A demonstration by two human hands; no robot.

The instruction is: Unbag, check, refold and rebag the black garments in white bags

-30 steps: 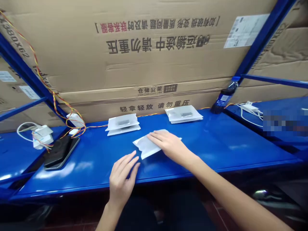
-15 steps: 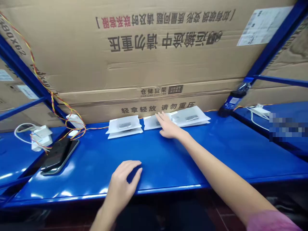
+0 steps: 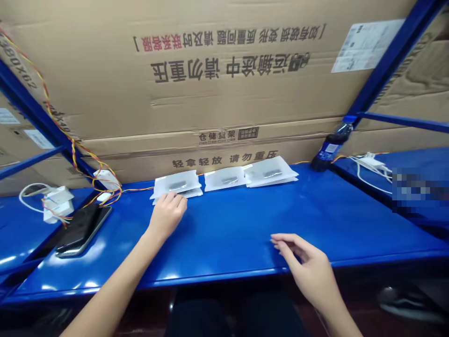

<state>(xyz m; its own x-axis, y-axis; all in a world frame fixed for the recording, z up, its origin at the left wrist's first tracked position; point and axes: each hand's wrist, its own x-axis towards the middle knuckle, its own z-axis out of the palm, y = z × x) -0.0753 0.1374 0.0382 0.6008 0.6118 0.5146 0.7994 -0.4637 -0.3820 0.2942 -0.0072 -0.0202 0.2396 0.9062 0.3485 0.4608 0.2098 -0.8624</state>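
Note:
Frosted packets with dark items inside lie along the back of the blue shelf [image 3: 224, 234]. My left hand [image 3: 169, 210] is at the front edge of the left packets [image 3: 177, 182], its fingers curled; whether it grips one is hidden. Between the others lies the middle packet [image 3: 224, 179], touching the right packets [image 3: 271, 172], which lie stacked. Near the shelf's front edge, my right hand [image 3: 305, 262] is held over the surface with thumb and fingertips nearly together and nothing visible between them.
Two dark phones [image 3: 84, 229], one on the other, lie at the left beside white adapters [image 3: 58, 203] and twisted red-yellow wires [image 3: 73, 150]. A dark bottle [image 3: 331, 147] stands by the right post. Large cardboard boxes [image 3: 224, 107] rise behind.
My left hand has moved forward to the left packets. My right hand has left the middle packet and come back toward the front edge, its fingers drawn together. The view has shifted slightly.

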